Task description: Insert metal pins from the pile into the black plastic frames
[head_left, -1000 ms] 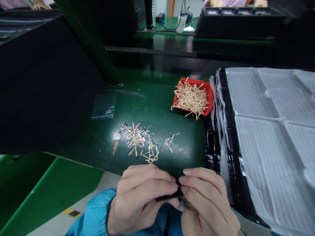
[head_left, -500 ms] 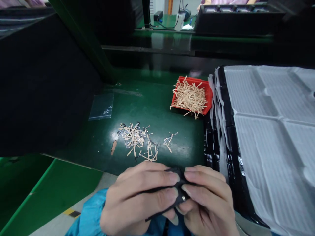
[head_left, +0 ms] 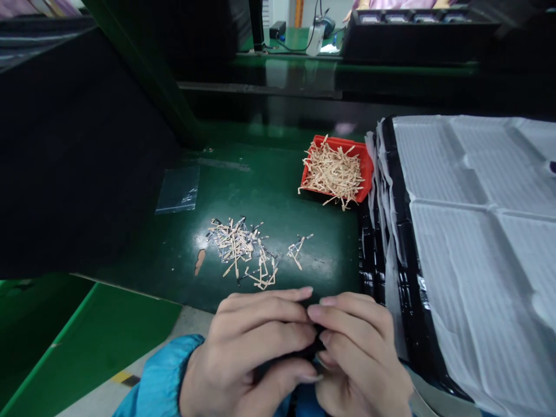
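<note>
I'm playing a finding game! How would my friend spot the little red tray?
On the green workbench, look beside the big black tray lined with white sheeting. The small red tray sits right next to it, heaped with thin tan strips. Unlike the loose pile of strips, these have a bright red tray.

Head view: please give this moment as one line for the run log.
Left hand: holds black strip, mostly hidden | Right hand: holds same strip | Green bench: loose tan strips, red tray of tan strips
</note>
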`<state>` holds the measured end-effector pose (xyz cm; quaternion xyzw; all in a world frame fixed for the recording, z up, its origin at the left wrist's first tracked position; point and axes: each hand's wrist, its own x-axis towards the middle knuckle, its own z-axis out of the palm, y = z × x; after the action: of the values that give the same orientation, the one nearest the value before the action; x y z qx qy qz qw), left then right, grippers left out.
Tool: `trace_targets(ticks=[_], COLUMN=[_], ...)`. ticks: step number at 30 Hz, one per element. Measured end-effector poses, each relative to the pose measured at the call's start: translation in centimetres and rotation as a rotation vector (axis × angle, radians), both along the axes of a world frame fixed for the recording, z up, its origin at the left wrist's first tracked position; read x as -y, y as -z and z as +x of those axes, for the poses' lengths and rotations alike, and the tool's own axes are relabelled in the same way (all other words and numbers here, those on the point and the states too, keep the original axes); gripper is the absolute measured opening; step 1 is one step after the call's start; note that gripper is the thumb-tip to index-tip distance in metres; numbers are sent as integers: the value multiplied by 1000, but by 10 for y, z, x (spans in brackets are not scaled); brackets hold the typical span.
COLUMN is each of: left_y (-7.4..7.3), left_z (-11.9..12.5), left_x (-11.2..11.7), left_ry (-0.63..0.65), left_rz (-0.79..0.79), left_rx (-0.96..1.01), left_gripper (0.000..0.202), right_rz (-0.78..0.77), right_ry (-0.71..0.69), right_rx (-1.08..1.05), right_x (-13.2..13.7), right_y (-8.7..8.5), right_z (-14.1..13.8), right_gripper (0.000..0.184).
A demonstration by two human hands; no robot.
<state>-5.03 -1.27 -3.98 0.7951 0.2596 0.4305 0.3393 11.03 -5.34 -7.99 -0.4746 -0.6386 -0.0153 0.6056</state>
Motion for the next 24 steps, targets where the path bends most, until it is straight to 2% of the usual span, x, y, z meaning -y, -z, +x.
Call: trace_targets(ticks=[2,6,8,9,11,13,14,16,18,19,21,24], left_y=[-1,-1,0,0,-3,-10,-16,-27,-36,-38,-37,-29], left_z=[0,-7,-17,-23,-28,-20,-10,21,57,72,94,92], left_x=[2,13,8,-3,-44,-110,-148,-220,-275,-293,-312,-307], left_ry=[-10,-42,-55,-77,-161,-270,-329,-361,-350,-350,-359,-362], left_rz=[0,7,25,45,97,116,117,88,51,38,28,36], left_rx=[-109,-276,-342,-372,-441,-511,-545,-640,-719,-752,-805,-859], left_gripper=[11,17,23,24,24,24,22,17,31,33,34,38], right_rz=[3,-37,-120,-169,-263,-296,-298,-285,-263,-254,-246,-252], right_ry=[-7,-93,-116,-139,-170,-133,-122,-134,-157,-161,-150,-149], right_rx=[-96,-119,-145,-141,-114,-108,-103,-87,-79,-80,-94,-125], right_x=[-2,-5,-6,-7,-9,-12,-14,-18,-22,-23,-24,-22], right_y=[-1,3,9,14,26,37,42,47,48,47,46,46], right_z=[-6,-11,-9,-8,-4,-1,1,2,2,2,2,1], right_gripper=[28,29,30,29,27,21,19,16,15,15,15,17])
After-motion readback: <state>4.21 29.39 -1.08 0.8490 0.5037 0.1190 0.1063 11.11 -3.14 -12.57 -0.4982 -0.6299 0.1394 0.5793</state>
